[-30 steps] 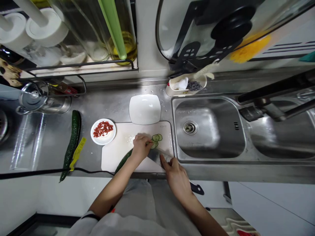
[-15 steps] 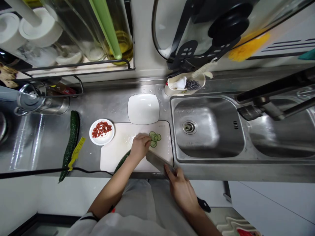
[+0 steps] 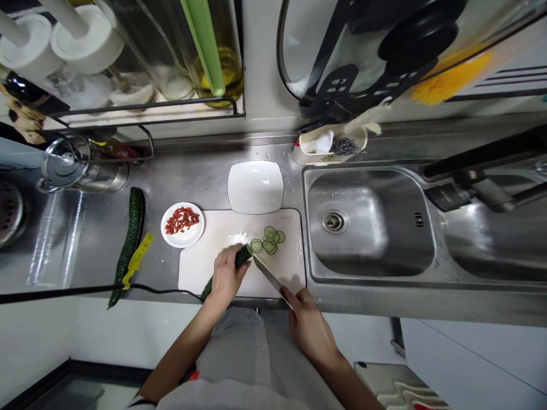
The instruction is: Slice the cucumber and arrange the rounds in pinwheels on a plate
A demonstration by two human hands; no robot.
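Observation:
My left hand [image 3: 226, 275] is closed round a dark green cucumber [image 3: 243, 257] lying on the white cutting board [image 3: 192, 267]. The cucumber's pale cut end faces right. In my right hand [image 3: 311, 326] is a knife [image 3: 268, 273], its blade slanting up and left, the tip close to the cut end. Several thin cucumber slices [image 3: 270, 241] lie overlapping on the board just beyond the blade. Behind the board's far edge sits an empty white square plate [image 3: 255, 187]. A small white dish [image 3: 183, 225] with red pieces in it stands by the board's left corner.
A whole cucumber [image 3: 130, 239] with a yellow tag lies left of the board, and a black cable [image 3: 162, 289] crosses the counter's front edge. On the right are a steel sink [image 3: 370, 222] and faucet [image 3: 474, 191]. A rack of jars [image 3: 149, 111] stands at the back left.
My left hand has moved from the slices back to the cucumber and now holds it. Another slice lies left of the pile. The knife blade has turned more edge-on. The view has shifted slightly.

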